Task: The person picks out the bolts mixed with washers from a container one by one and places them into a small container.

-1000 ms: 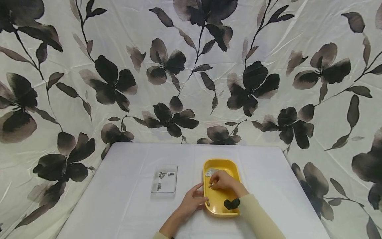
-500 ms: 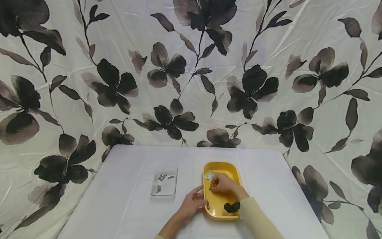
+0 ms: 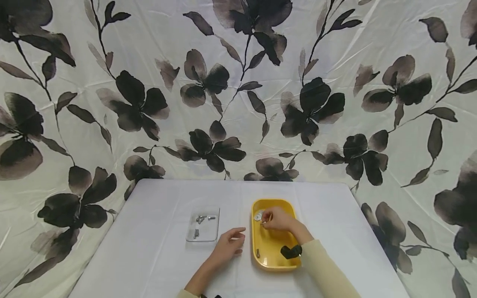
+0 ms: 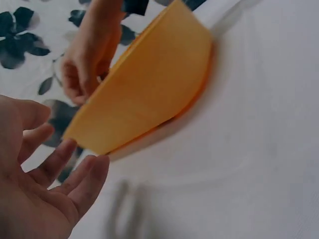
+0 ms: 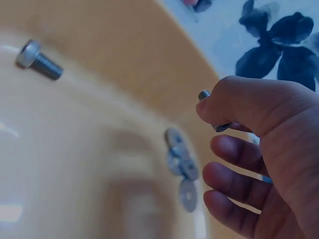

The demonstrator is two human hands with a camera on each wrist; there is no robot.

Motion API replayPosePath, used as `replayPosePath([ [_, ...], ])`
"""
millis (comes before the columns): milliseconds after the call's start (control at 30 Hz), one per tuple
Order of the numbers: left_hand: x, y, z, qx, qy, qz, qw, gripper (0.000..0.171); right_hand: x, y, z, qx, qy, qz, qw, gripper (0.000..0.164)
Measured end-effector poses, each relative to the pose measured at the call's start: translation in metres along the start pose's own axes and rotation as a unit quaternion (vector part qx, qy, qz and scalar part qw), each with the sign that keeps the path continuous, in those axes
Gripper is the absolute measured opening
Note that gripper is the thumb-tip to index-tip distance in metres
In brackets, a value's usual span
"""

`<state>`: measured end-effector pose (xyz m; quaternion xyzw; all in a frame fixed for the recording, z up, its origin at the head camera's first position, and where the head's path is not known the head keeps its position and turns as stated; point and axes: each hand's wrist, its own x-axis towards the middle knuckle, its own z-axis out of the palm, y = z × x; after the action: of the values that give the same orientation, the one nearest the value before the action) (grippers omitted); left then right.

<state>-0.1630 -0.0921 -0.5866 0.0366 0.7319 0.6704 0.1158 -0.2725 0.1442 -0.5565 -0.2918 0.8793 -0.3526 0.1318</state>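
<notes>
My right hand point(image 3: 277, 219) is over the far part of a yellow tray point(image 3: 273, 244). Between its thumb and index finger it pinches a small metal bolt point(image 5: 203, 94), the threaded end and part of the head showing in the right wrist view. Just beyond these fingers, several flat washers point(image 5: 188, 195) lie in a cluster by the tray wall. A second bolt point(image 5: 46, 66) lies on the tray floor near its left side. To the left of the tray my left hand point(image 3: 226, 245) has its fingers spread and relaxed, holding nothing.
A clear shallow box point(image 3: 207, 236) stands left of the tray, with several bolts point(image 3: 200, 219) in it. Both containers are on a white-covered table point(image 3: 156, 248). A floral cloth point(image 3: 238, 124) hangs behind the table's far edge.
My left hand has let go of the tray's left side and drawn back to the left. The right hand, still pinching the bolt, has shifted slightly toward the tray's far end.
</notes>
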Motion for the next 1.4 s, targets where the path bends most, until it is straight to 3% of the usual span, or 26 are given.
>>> replayPosePath([
  [133, -0.004, 0.012, -0.030, 0.094, 0.021, 0.064, 0.9932, 0.034, 0.007, -0.012, -0.010, -0.027, 0.015, -0.035, 0.999, 0.008],
  [267, -0.014, 0.023, -0.058, 0.173, 0.072, 0.102, 0.9770, 0.029, 0.014, -0.023, -0.016, -0.042, 0.022, -0.052, 0.998, 0.008],
  [467, -0.027, 0.032, -0.093, 0.286, 0.150, 0.131, 0.9372, 0.029, 0.027, -0.037, -0.019, -0.028, 0.016, -0.065, 0.997, 0.009],
  [633, -0.030, 0.032, -0.121, 0.363, 0.212, 0.119, 0.8996, 0.031, 0.039, -0.052, -0.020, -0.021, 0.008, -0.058, 0.998, 0.008],
  [733, -0.031, 0.029, -0.136, 0.383, 0.229, 0.105, 0.8887, 0.034, 0.047, -0.060, -0.019, -0.017, 0.005, -0.049, 0.999, 0.009],
  [800, -0.032, 0.026, -0.144, 0.381, 0.232, 0.090, 0.8903, 0.036, 0.053, -0.065, -0.018, -0.019, 0.005, -0.049, 0.999, 0.009],
  [867, -0.032, 0.022, -0.151, 0.367, 0.228, 0.071, 0.8991, 0.039, 0.059, -0.069, -0.016, -0.023, 0.004, -0.054, 0.998, 0.009],
  [1033, -0.034, 0.009, -0.162, 0.293, 0.207, 0.008, 0.9335, 0.046, 0.073, -0.079, -0.009, -0.017, 0.001, -0.073, 0.997, 0.008],
  [1200, -0.032, -0.004, -0.165, 0.167, 0.171, -0.049, 0.9698, 0.051, 0.082, -0.091, -0.001, -0.009, 0.000, -0.077, 0.997, 0.008],
  [1300, -0.030, -0.010, -0.164, 0.110, 0.158, -0.069, 0.9788, 0.053, 0.086, -0.098, 0.002, -0.007, -0.003, -0.077, 0.997, 0.008],
  [1400, -0.027, -0.016, -0.163, 0.079, 0.156, -0.073, 0.9818, 0.054, 0.091, -0.104, 0.006, -0.001, -0.005, -0.075, 0.997, 0.008],
])
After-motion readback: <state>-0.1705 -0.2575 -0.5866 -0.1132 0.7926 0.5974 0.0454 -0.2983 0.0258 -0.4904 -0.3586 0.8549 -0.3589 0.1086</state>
